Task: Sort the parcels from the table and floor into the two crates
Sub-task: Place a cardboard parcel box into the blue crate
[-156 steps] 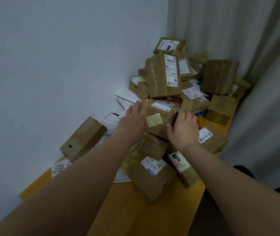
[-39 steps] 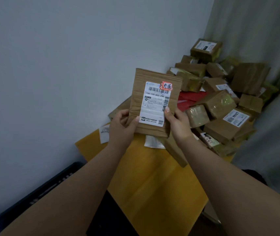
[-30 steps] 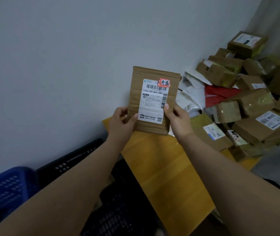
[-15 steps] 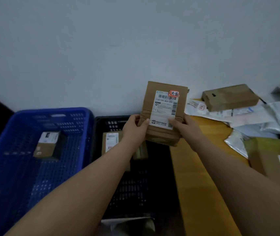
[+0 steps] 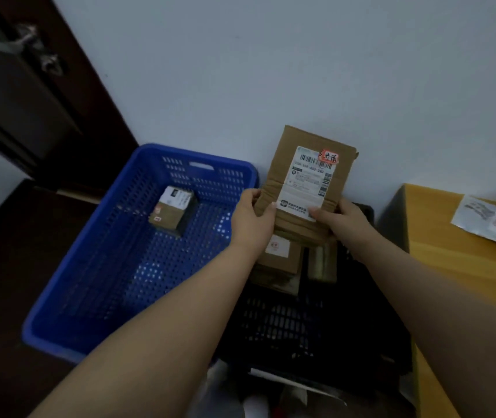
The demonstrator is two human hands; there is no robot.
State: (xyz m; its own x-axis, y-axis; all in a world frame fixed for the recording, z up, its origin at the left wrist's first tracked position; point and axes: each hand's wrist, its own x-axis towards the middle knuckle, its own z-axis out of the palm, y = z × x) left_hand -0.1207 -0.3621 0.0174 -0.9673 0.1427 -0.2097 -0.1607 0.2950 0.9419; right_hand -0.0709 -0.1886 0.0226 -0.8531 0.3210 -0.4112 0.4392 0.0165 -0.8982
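parcel upright, long axis vertical, label facing camera

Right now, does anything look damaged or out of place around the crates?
Only the held parcel: its cardboard is creased into ridges where both hands grip it. The box in the blue crate lies askew.

The yellow table carries a pale flat mailer; 2 crates sit on the floor.

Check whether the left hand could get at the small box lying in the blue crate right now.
Probably not yet: the left hand and right hand both hold the flat parcel. The small box lies uncovered in the open-topped blue crate.
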